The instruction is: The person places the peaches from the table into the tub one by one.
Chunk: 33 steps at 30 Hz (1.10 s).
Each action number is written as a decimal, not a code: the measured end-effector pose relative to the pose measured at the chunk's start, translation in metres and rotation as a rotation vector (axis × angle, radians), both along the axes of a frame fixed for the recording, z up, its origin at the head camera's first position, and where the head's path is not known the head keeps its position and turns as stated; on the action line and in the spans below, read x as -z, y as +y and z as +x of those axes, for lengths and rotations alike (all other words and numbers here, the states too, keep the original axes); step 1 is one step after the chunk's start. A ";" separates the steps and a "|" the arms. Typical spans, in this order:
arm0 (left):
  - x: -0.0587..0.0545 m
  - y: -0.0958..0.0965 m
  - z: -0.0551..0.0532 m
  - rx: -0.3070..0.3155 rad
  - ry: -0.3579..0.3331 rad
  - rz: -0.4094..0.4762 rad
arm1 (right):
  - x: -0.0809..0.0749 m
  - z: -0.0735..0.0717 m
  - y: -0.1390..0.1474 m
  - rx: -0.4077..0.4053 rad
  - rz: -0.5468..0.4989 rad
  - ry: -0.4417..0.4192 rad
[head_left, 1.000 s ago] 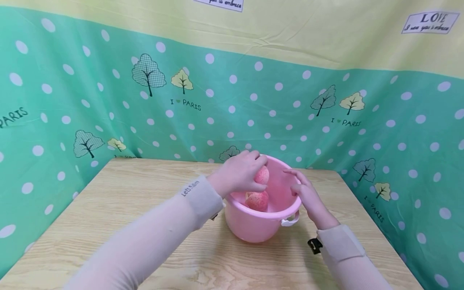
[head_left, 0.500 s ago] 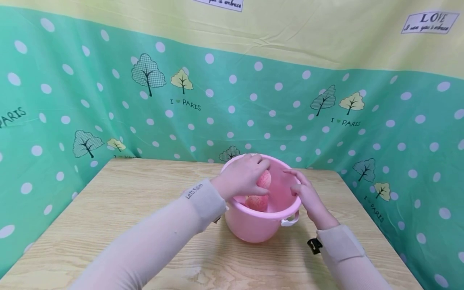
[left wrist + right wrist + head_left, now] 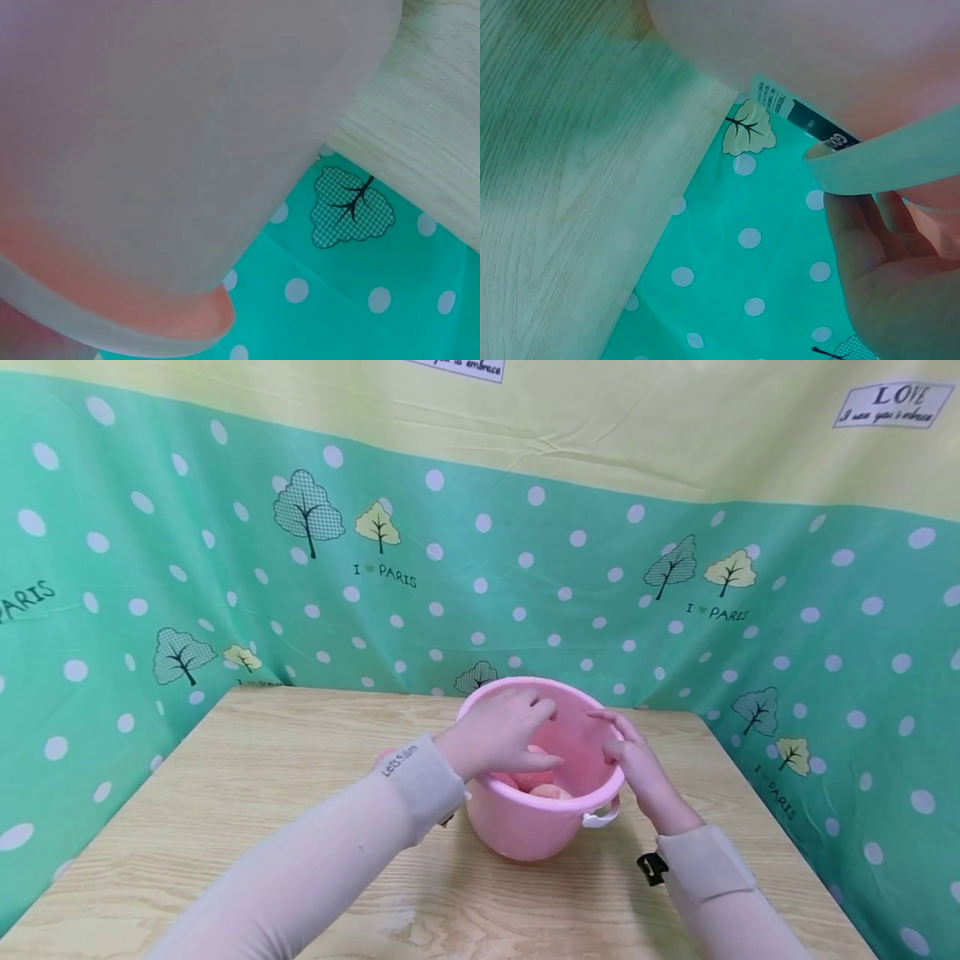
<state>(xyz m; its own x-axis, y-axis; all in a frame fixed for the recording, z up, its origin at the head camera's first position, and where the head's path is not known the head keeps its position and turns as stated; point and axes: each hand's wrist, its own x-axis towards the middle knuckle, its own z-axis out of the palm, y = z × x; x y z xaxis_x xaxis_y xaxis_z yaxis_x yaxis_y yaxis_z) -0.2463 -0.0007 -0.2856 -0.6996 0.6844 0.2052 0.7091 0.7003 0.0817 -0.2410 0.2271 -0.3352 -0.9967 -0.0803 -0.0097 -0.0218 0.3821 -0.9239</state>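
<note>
A pink bucket [image 3: 517,827] stands upright on the wooden table, its mouth facing me. Inside it lie several peaches, among them a pinkish peach [image 3: 551,792] near the front wall and another peach [image 3: 534,777] beneath my left hand. My left hand [image 3: 506,731] reaches over the bucket's left rim with fingers and thumb spread apart, gripping nothing. At the right rim, my right hand [image 3: 637,768] holds the bucket, fingers over the edge. The left wrist view mostly shows the bucket's outer wall [image 3: 187,150]; in the right wrist view, fingers [image 3: 855,232] curl against the rim.
A small pink patch [image 3: 386,753] peeks out behind my left cuff; I cannot tell what it is. The bucket's white handle joint [image 3: 600,818] sticks out at its front right. Polka-dot cloth [image 3: 420,610] hangs around the wooden table [image 3: 300,760].
My left hand has lowered into the bucket and let go of the peach it held, which now lies among the others. My right hand has stayed at the rim.
</note>
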 end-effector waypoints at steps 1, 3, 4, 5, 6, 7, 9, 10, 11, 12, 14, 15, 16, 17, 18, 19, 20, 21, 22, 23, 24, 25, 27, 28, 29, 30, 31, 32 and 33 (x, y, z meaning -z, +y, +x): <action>0.000 0.000 0.000 0.000 0.003 -0.002 | 0.000 0.000 0.000 0.000 -0.002 -0.001; 0.001 -0.002 -0.001 -0.005 0.007 -0.005 | 0.000 0.000 0.000 -0.001 -0.002 -0.001; 0.000 -0.002 -0.002 -0.011 0.009 -0.008 | 0.000 0.000 0.000 0.000 0.000 0.000; 0.000 -0.003 -0.002 -0.015 0.013 -0.009 | 0.000 0.000 0.000 0.001 0.000 0.000; 0.000 -0.004 -0.003 -0.022 0.017 -0.011 | 0.000 0.000 0.000 0.002 0.000 0.000; 0.000 -0.005 -0.003 -0.028 0.022 -0.014 | 0.000 0.000 0.000 0.001 -0.001 0.001; -0.002 -0.007 -0.003 -0.034 0.041 -0.013 | 0.000 0.000 -0.001 0.000 -0.004 0.001; -0.002 -0.007 -0.003 -0.036 0.051 -0.014 | 0.000 0.001 -0.001 0.001 -0.005 0.002; -0.003 -0.009 -0.003 -0.037 0.059 -0.012 | 0.000 0.001 -0.001 0.000 -0.007 0.003; -0.003 -0.010 -0.003 -0.040 0.064 -0.010 | -0.001 0.001 -0.001 0.000 -0.007 0.005; -0.005 -0.011 -0.002 -0.044 0.061 -0.004 | -0.001 0.001 -0.001 0.001 -0.007 0.007; -0.006 -0.012 -0.002 -0.048 0.051 0.000 | -0.001 0.001 -0.001 0.002 -0.006 0.007; -0.007 -0.013 -0.001 -0.053 0.042 0.001 | -0.001 0.001 -0.001 0.002 -0.004 0.008; -0.008 -0.014 -0.001 -0.059 0.033 0.004 | -0.001 0.001 -0.001 0.002 -0.003 0.007; -0.008 -0.015 -0.001 -0.066 0.026 0.004 | -0.001 0.001 -0.001 0.000 -0.002 0.009; -0.009 -0.016 0.000 -0.071 0.021 0.004 | -0.001 0.001 -0.001 -0.001 -0.001 0.008; -0.010 -0.018 0.000 -0.075 0.018 0.004 | 0.000 0.001 -0.001 -0.002 -0.001 0.008; -0.011 -0.019 0.000 -0.078 0.019 0.004 | 0.000 0.000 -0.001 -0.001 0.000 0.008; -0.012 -0.020 0.000 -0.082 0.022 0.005 | 0.000 0.000 -0.001 -0.001 -0.001 0.008; -0.012 -0.021 0.000 -0.086 0.025 0.006 | 0.000 0.000 -0.001 -0.001 -0.002 0.008; -0.013 -0.023 0.000 -0.087 0.031 0.007 | 0.000 0.000 -0.001 -0.001 -0.003 0.009; -0.013 -0.024 0.000 -0.088 0.037 0.010 | 0.000 0.000 -0.001 0.001 -0.003 0.007; -0.014 -0.026 0.000 -0.090 0.056 0.010 | 0.000 0.001 -0.002 0.002 -0.002 0.008; -0.015 -0.027 0.000 -0.091 0.064 0.010 | 0.000 0.001 -0.002 0.004 -0.001 0.008; -0.015 -0.028 0.000 -0.091 0.072 0.009 | 0.000 0.001 -0.002 0.006 0.001 0.008; -0.016 -0.029 0.000 -0.092 0.081 0.009 | 0.000 0.000 -0.001 0.008 0.003 0.007; -0.016 -0.030 0.000 -0.092 0.086 0.009 | 0.000 0.000 -0.001 0.006 0.005 0.009; -0.016 -0.031 0.000 -0.093 0.090 0.008 | 0.001 0.000 -0.001 0.007 0.007 0.008; -0.016 -0.032 0.000 -0.094 0.089 0.011 | 0.001 0.000 -0.001 0.009 0.009 0.007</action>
<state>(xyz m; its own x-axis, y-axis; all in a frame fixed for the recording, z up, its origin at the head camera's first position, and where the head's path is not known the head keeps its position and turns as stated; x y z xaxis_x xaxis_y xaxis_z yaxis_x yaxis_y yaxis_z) -0.2459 -0.0322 -0.2693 -0.7390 0.6143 0.2766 0.6453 0.7633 0.0288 -0.2413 0.2261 -0.3362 -0.9974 -0.0716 -0.0030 -0.0252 0.3902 -0.9204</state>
